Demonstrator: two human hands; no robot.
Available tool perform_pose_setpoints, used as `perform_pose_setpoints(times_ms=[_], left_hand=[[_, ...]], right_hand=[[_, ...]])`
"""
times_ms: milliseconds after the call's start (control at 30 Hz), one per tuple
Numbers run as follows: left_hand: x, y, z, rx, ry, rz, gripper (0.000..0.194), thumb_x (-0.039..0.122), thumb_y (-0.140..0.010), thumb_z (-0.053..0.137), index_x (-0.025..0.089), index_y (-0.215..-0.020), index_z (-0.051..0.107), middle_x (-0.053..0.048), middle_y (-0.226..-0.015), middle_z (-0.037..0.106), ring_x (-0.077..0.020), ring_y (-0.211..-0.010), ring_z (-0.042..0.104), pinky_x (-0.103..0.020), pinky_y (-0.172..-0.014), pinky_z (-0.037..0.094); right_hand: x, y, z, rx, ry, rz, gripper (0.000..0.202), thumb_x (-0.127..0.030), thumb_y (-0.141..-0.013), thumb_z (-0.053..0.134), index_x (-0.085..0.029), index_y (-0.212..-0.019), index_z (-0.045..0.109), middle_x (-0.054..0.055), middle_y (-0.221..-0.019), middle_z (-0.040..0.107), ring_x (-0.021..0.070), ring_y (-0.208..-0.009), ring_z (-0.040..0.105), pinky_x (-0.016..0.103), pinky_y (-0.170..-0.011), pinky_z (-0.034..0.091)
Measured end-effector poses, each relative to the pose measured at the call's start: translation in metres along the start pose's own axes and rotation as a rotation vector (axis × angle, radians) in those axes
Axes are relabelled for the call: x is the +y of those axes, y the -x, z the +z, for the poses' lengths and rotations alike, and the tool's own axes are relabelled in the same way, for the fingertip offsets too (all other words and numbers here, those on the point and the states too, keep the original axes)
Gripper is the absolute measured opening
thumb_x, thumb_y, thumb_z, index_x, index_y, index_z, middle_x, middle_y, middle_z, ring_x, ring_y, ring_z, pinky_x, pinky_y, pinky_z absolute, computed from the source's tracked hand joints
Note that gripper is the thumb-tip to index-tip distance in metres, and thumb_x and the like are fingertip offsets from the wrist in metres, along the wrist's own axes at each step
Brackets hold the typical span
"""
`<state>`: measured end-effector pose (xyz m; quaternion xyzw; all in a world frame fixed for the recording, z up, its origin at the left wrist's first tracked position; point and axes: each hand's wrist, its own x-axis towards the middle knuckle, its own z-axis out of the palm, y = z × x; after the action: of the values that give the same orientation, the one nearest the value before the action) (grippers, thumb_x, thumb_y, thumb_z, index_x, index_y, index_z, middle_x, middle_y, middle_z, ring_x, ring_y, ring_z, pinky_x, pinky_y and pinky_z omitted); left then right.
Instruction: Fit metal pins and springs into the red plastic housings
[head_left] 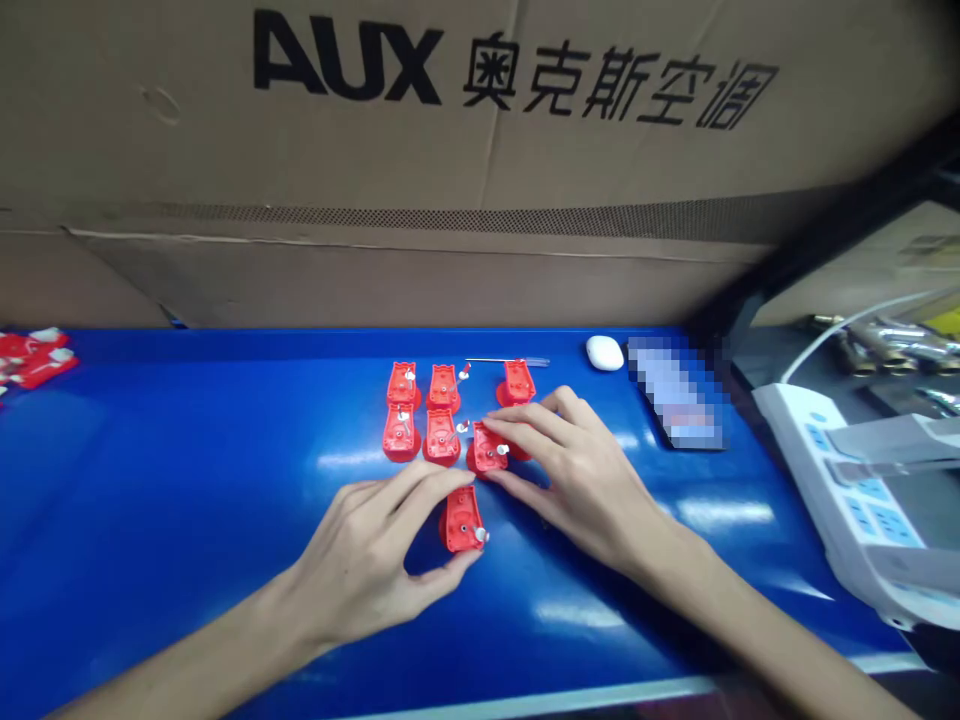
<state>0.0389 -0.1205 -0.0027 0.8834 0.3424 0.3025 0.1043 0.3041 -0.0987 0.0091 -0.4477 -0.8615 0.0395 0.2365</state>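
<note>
My left hand (382, 545) has its thumb and fingers closed around a red plastic housing (461, 515) with a small white piece at its lower right end. Just above it, my right hand (570, 465) grips another red housing (488, 446), also with a white piece at its side. To the left of that one, several similar red housings (441, 435) stand in two rows, most with a thin metal rod and a white tip on them. A further red housing (517, 380) is beyond my right fingers, and one more is partly hidden under them.
A thin screwdriver (529, 362) lies behind the housings. Right of it are a white rounded case (604, 352) and a phone (679, 395). A white power strip (862, 500) borders the right side. Red and white parts (34, 358) lie far left. A cardboard box (450, 170) walls the back.
</note>
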Motion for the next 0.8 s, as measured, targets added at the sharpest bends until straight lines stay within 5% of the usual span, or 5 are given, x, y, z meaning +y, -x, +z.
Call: perform_pose_setpoints(times_ms=[300,800], left_hand=[[0.004,0.004,0.002,0.016,-0.004,-0.027,0.042,0.034,-0.099,0.081,0.024,-0.137,0.066,-0.005,-0.127,0.084,-0.0207,-0.1,0.085,-0.028,-0.073,0.064],[0.001,0.004,0.003,-0.041,0.025,-0.016,0.049,0.027,-0.097,0.078,0.022,-0.143,0.063,-0.007,-0.134,0.08,-0.0229,-0.111,0.084,-0.029,-0.077,0.067]], right_hand=[[0.02,-0.034,0.001,-0.053,-0.023,0.048,0.034,-0.039,-0.105,0.072,-0.019,-0.132,0.077,0.013,-0.124,0.081,0.0311,-0.108,0.062,0.051,-0.1,0.055],[0.036,-0.05,0.007,-0.032,-0.024,0.084,0.036,-0.038,-0.104,0.074,-0.019,-0.134,0.074,0.012,-0.121,0.079,0.0308,-0.105,0.058,0.049,-0.097,0.051]])
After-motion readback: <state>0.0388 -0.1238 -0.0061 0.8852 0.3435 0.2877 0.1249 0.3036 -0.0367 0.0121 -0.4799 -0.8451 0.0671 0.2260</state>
